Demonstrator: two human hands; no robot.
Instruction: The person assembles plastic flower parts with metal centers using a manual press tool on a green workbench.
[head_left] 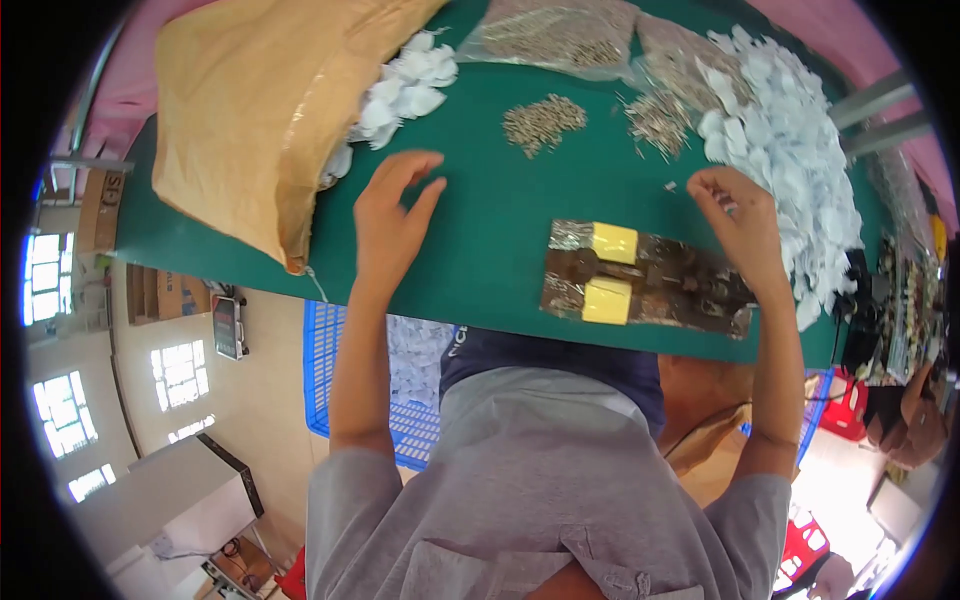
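Note:
My left hand (392, 225) hovers over the green table (470, 200), thumb and index finger apart, with nothing seen between them. To the right, my right hand (742, 215) has its fingers curled together beside a heap of thin white pieces (780, 140); whatever they may pinch is too small to make out. A tiny pale piece (670, 186) lies just left of those fingertips. Between my hands and nearer to me sits a dark brown, tape-covered fixture (665, 280). It carries two yellow blocks, one farther (615, 243) and one nearer (606, 300). My right forearm covers its right end.
Small metallic parts form a left pile (544, 124) and a right pile (658, 122). Behind them lie clear plastic bags (560, 35) of similar parts. A large brown paper bag (255, 120) has white pieces (410, 88) at its mouth. Below the table edge stands a blue crate (322, 365).

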